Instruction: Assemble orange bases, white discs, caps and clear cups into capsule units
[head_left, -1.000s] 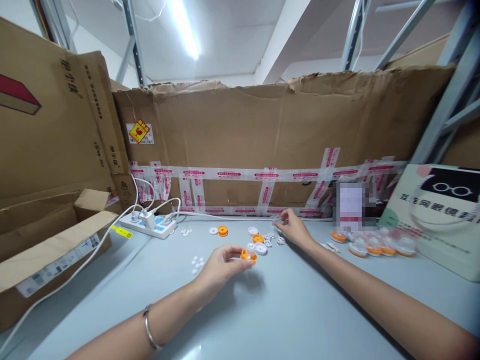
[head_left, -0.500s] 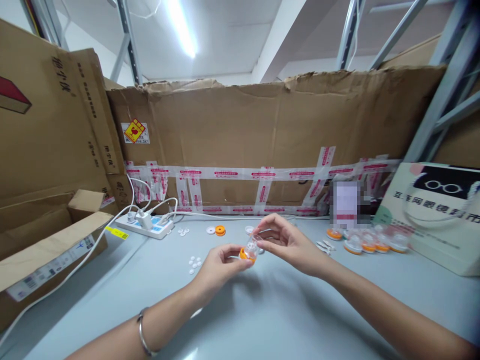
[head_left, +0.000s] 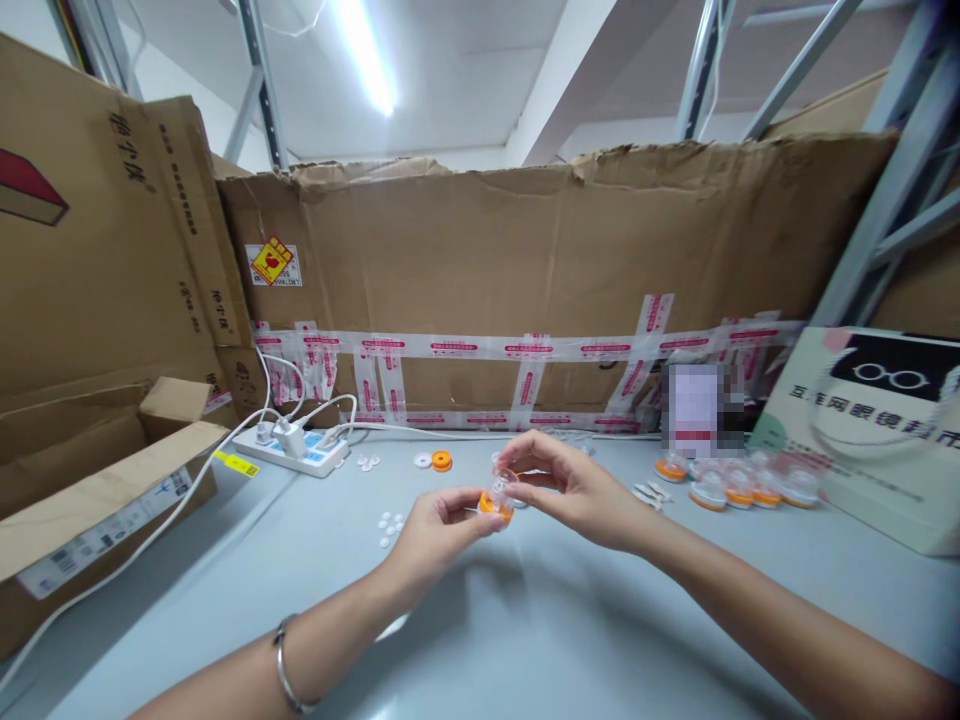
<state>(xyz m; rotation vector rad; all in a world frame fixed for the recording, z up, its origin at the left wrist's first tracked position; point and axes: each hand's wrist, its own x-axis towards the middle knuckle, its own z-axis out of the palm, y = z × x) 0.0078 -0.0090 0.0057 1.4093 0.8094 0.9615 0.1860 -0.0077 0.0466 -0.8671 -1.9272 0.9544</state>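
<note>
My left hand (head_left: 439, 530) pinches a small orange round base (head_left: 495, 506) above the grey table (head_left: 525, 630). My right hand (head_left: 574, 485) holds a clear plastic dome cap (head_left: 504, 483) with its fingertips, set right on top of the orange base. Both hands meet at the middle of the view. A loose orange ring (head_left: 442, 460) and a white disc (head_left: 423, 460) lie on the table behind my left hand. Small white buttons (head_left: 390, 526) are scattered to its left.
Several finished orange-and-clear pieces (head_left: 739, 485) stand in a row at the right, by a printed box (head_left: 877, 430). A white power strip (head_left: 296, 450) with cables lies at the left. An open carton (head_left: 97, 500) sits at far left. A taped cardboard wall (head_left: 525, 290) closes the back.
My right hand came back from the parts near the cardboard wall with a clear cap and brought it onto the orange base in my left hand. The left hand stayed almost still.
</note>
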